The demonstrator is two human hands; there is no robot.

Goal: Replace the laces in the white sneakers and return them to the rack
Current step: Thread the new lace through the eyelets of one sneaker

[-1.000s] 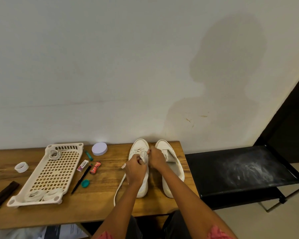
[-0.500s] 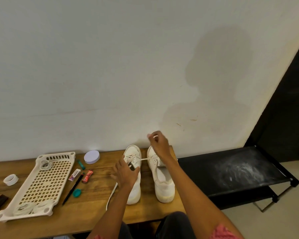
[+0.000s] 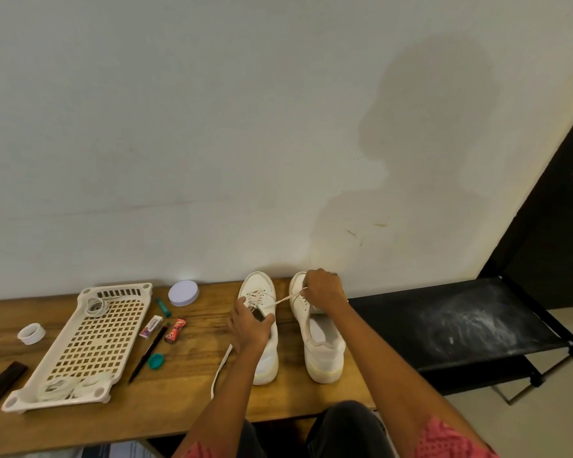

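Compared with one second earlier, when both hands were bunched together over the tongue of the left sneaker (image 3: 260, 325), the right hand (image 3: 323, 289) has travelled out toward 1 o'clock and now pinches the lace (image 3: 286, 299) above the toe of the right sneaker (image 3: 321, 342), with the strand drawn taut back to the left sneaker's eyelets. The left hand (image 3: 250, 327) grips the left sneaker at the throat, fingers curled around its collar, bracing it. Judged from this, a length of lace is being drawn through an eyelet pair and snugged; lacing of the left sneaker appears partly done, while the right sneaker appears to carry no lace, though its eyelets are largely hidden. A loose lace tail (image 3: 219, 368) trails off the left sneaker toward 7 o'clock. Both sneakers stand on the wooden table (image 3: 186, 401), toes at 12 o'clock against the pale wall (image 3: 212, 127). At 9 o'clock lies a cream perforated tray (image 3: 93, 345) holding coiled white laces, flanked by a tape roll (image 3: 31, 333), a round lid (image 3: 183, 293), a black pen (image 3: 148, 353) and small packets. At 3 o'clock stands the black rack (image 3: 454, 325), its top shelf smeared with white dust.
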